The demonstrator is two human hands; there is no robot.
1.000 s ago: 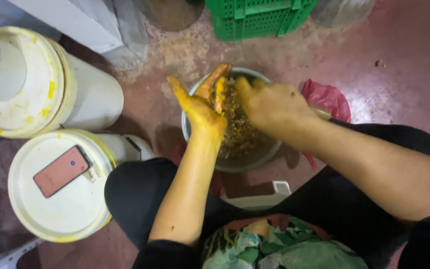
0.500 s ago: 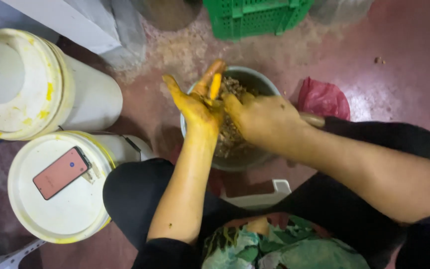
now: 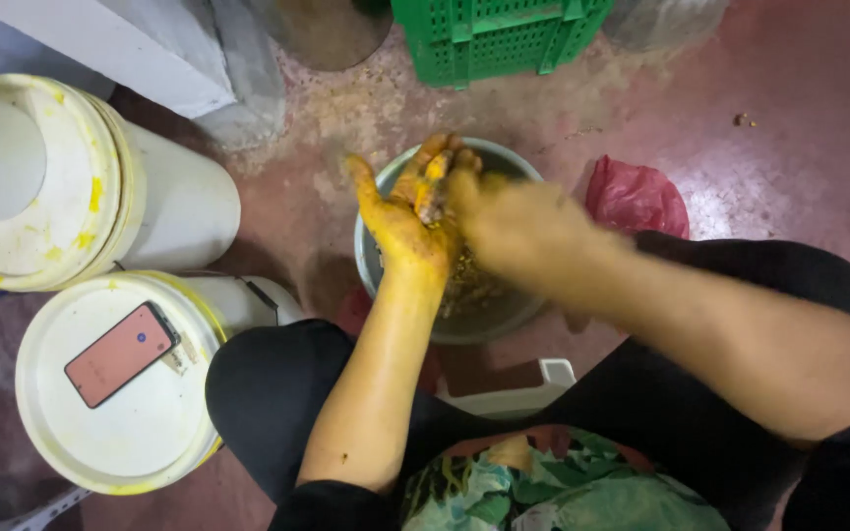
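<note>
My left hand (image 3: 403,216), stained yellow, is raised palm up over a metal bowl (image 3: 370,265) on the floor and holds a small yellow-brown piece (image 3: 434,192) between its fingers. My right hand (image 3: 514,224) is blurred by motion; its fingers meet that piece right beside the left palm. Whether it holds anything of its own I cannot tell. The bowl holds brownish-yellow scraps (image 3: 469,285), partly hidden under my hands and forearms.
Two white lidded buckets stand at the left, the nearer bucket (image 3: 125,393) with a pink phone (image 3: 120,354) on its lid, the farther bucket (image 3: 61,187) stained yellow. A green crate (image 3: 499,34) sits behind the bowl, a red plastic bag (image 3: 637,197) to its right.
My right hand has slid left across the bowl and now blurs against the left palm. The left hand has stayed raised over the bowl with the piece in it.
</note>
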